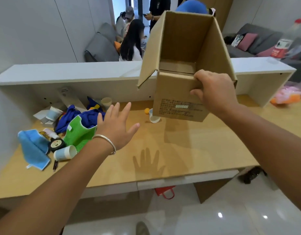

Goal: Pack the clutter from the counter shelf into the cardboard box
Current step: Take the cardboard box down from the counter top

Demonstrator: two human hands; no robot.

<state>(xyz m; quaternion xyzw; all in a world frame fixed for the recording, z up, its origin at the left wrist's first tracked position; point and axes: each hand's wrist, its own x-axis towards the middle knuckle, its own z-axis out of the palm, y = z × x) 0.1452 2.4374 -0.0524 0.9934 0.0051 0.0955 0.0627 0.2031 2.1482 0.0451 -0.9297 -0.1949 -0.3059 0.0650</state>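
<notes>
White panelled walls (44,28) enclose the room. A grey sofa (258,41) with pink cushions (247,41) sits far right, a grey armchair (102,46) far left. Daylight enters a far doorway (122,5). The near floor (214,217) is glossy pale tile reflecting ceiling lights.

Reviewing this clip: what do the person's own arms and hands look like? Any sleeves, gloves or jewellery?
Both forearms are bare, with no sleeves in view and no gloves. The left hand has a slim silver-coloured bangle at the wrist. The right hand shows no ring, watch or bracelet. No markings are visible on either arm.
</notes>
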